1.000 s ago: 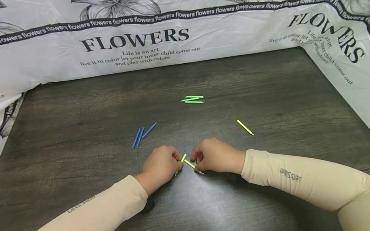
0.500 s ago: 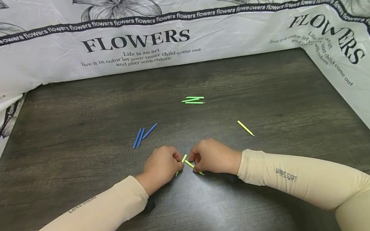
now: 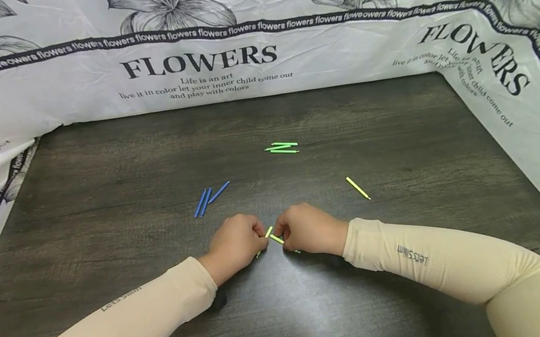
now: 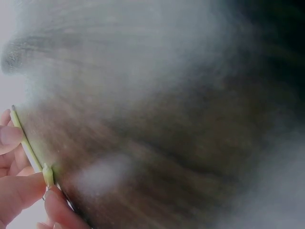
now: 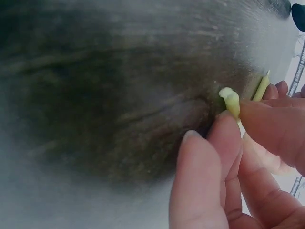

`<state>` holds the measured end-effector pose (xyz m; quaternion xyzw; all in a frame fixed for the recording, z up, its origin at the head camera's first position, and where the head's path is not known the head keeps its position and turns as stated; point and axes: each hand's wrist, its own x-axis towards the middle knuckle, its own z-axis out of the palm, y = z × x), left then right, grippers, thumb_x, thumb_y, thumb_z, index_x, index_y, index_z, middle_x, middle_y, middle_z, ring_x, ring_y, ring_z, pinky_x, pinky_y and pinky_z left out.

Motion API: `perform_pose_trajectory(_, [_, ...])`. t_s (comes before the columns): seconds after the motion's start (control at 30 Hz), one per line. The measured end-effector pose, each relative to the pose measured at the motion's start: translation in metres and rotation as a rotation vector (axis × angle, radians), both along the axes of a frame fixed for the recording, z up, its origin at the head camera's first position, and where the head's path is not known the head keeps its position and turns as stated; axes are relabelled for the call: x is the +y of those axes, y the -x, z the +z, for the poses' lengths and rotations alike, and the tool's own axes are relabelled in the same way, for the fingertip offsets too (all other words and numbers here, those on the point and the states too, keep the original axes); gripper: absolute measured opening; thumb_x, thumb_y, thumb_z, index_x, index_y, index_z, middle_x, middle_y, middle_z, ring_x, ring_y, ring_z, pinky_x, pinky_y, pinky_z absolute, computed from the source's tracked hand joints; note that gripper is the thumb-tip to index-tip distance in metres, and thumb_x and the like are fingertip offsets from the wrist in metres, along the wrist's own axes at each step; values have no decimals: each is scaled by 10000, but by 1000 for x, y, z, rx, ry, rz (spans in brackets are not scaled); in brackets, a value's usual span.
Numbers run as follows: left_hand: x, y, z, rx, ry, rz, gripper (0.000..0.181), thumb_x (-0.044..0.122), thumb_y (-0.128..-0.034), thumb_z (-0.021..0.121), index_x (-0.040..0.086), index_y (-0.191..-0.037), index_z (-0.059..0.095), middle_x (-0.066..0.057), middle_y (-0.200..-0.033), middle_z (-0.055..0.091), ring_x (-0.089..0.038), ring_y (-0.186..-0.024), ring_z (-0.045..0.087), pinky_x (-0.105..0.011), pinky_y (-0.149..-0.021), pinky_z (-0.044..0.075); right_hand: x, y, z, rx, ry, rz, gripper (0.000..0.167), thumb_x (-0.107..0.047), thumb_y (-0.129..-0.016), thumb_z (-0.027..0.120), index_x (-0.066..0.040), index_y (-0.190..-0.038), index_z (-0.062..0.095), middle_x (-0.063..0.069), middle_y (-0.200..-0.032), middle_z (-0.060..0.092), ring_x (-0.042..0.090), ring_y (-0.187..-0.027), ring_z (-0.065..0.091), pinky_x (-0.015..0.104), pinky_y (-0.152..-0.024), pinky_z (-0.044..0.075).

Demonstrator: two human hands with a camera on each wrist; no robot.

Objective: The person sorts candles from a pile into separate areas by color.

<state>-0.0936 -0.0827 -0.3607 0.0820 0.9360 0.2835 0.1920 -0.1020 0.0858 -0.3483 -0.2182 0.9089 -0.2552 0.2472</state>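
Note:
In the head view my left hand [image 3: 237, 240] pinches a thin yellow candle [image 3: 269, 232] between thumb and fingers. Its upper end shows above the fingertips, and the narrow tip peeks out below. Close by on the right, my right hand [image 3: 311, 229] pinches a second yellow candle [image 3: 277, 239], whose middle is covered by the fingers. These two candles slant toward each other, their upper ends almost meeting; whether they touch I cannot tell. The right wrist view shows a pale candle tip [image 5: 231, 101] between thumb and finger. In the left wrist view, a candle [image 4: 27, 145] runs along the fingers.
A third yellow candle [image 3: 357, 188] lies to the right on the dark wooden table [image 3: 295, 319]. Three blue candles [image 3: 203, 202] lie beyond the left hand, and three green ones [image 3: 284, 151] lie farther back. White flower-printed cloth [image 3: 337, 56] borders the table at the back and sides.
My right hand has shifted slightly left, and its candle has turned to a flatter slant, with less of it showing. The left hand stays nearly still.

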Motion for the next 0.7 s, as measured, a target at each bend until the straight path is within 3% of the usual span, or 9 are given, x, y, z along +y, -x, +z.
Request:
perform_pose_trajectory(0.43, [0, 2, 0, -28, -11, -5, 58, 112, -821, 717, 125, -779, 678, 36, -693, 618, -123, -596, 547, -269, -529, 433, 0, -1, 1, 14, -3, -6, 230, 28, -769, 707, -48, -984, 725, 2, -756, 657, 71, -567, 558, 241, -610, 476])
perform_pose_trajectory(0.7, [0, 2, 1, -25, -17, -12, 57, 99, -820, 705, 126, -776, 681, 36, -705, 624, -119, -602, 550, -269, -540, 444, 1, -2, 3, 41, -10, 15, 202, 15, -770, 709, -57, -957, 728, -8, -781, 659, 95, -660, 562, 259, -622, 475])
